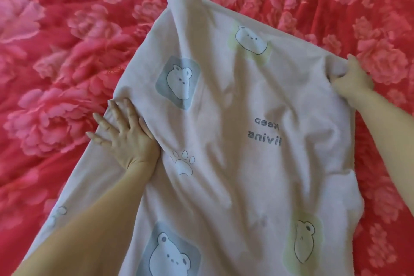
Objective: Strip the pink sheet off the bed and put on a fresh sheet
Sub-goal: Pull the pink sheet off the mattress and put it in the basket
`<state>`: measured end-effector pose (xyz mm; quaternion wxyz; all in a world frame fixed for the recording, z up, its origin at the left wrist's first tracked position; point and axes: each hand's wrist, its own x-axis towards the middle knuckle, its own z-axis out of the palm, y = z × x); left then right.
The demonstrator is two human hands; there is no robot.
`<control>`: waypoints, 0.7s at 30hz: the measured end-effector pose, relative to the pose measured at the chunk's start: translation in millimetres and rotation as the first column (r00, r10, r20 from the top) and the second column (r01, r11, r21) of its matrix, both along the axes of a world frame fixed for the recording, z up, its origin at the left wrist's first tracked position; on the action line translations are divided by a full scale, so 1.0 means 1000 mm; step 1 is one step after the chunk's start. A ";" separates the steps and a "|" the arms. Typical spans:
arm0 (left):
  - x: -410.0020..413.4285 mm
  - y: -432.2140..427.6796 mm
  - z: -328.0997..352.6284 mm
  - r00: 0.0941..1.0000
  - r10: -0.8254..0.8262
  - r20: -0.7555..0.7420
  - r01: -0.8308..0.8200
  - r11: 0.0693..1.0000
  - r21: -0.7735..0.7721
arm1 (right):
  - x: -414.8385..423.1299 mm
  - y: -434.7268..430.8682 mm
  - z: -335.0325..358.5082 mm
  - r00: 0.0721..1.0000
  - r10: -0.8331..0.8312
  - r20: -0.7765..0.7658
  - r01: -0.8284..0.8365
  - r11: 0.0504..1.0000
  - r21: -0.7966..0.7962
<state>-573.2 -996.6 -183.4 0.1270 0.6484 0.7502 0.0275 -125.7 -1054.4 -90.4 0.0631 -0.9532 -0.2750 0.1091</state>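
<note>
A pale pink sheet [235,141] printed with bear faces, a paw and mirrored lettering lies rumpled across the middle of the head view. Under it spreads a red cover [67,51] with large pink flowers. My left hand [125,134] lies flat with spread fingers on the pale sheet's left edge. My right hand [354,78] grips the sheet's right corner, its fingers curled into the bunched cloth.
The red flowered cover fills the view on every side of the pale sheet, with ripples at the upper right. No bed edge, floor or other object shows.
</note>
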 end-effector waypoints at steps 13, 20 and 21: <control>-0.008 0.005 -0.001 1.000 -0.002 -0.006 0.001 0.997 -0.072 | 0.031 0.024 0.035 0.905 0.306 0.296 -0.293 0.952 -0.088; 0.072 0.070 0.048 0.909 -0.402 0.110 0.380 0.908 0.174 | 0.064 0.028 0.081 0.846 0.285 0.450 -0.175 0.947 -0.270; 0.085 0.079 0.039 0.896 -0.439 0.072 0.427 0.894 0.137 | 0.063 0.022 0.067 0.884 0.206 0.419 -0.066 0.943 -0.326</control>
